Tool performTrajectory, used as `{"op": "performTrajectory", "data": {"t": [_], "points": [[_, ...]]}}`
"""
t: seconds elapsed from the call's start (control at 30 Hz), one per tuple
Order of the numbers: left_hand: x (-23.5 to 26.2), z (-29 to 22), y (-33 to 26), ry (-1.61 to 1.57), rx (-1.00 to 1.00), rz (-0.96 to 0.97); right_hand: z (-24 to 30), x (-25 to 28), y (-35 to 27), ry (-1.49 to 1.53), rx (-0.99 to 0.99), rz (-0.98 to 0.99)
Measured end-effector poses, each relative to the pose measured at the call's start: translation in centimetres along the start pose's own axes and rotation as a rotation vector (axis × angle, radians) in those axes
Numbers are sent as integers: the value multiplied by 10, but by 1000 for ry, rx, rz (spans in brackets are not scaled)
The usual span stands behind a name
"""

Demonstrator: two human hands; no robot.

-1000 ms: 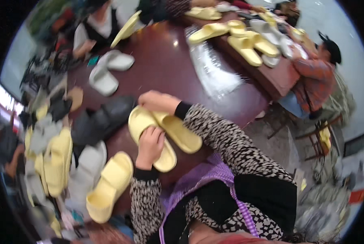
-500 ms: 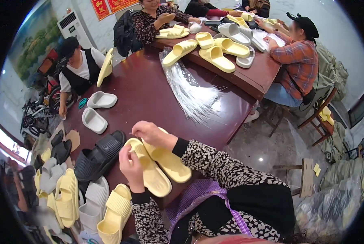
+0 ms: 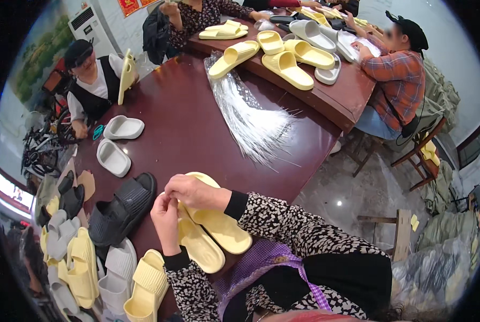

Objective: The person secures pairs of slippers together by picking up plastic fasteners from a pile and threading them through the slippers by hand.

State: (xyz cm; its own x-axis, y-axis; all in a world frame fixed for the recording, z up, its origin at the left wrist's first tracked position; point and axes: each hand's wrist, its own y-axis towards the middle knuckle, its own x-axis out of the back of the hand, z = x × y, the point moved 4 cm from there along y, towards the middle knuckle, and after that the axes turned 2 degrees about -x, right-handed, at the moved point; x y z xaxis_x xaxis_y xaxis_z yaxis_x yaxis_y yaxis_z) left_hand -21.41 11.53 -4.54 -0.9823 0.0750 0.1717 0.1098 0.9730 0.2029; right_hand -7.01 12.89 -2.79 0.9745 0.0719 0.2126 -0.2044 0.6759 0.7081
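A pair of yellow slippers lies before me at the near table edge, the left slipper (image 3: 200, 244) beside the right slipper (image 3: 230, 231). Over their far ends my two hands meet with fingertips pinched together. My left hand (image 3: 166, 219) is closed, coming up along the left slipper's side. My right hand (image 3: 194, 191) reaches across from the right, also closed and partly covering the slippers. Whatever is between the fingertips is too small to make out. Just left of my hands sits a pair of black slippers (image 3: 121, 208).
Grey slippers (image 3: 123, 127) and teal scissors (image 3: 98, 132) lie at the left of the dark red table (image 3: 170, 107). A bundle of thin white strands (image 3: 250, 118) lies mid-table. More slippers (image 3: 146, 284) crowd the lower left. Co-workers sit around; one holds a yellow slipper (image 3: 126, 78).
My hands were apart over the slippers; now their fingertips meet, the right hand having come left and down toward the left. The whole view has shifted slightly.
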Motion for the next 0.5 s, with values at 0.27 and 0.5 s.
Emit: {"op": "performTrajectory", "data": {"t": [0.27,0.5], "points": [[13,-4,1,-58,74,-105,-14,9,10,156,-277,-106],[15,16,4,-410,125,-71,-27,0,1,173,-351,-19]]}}
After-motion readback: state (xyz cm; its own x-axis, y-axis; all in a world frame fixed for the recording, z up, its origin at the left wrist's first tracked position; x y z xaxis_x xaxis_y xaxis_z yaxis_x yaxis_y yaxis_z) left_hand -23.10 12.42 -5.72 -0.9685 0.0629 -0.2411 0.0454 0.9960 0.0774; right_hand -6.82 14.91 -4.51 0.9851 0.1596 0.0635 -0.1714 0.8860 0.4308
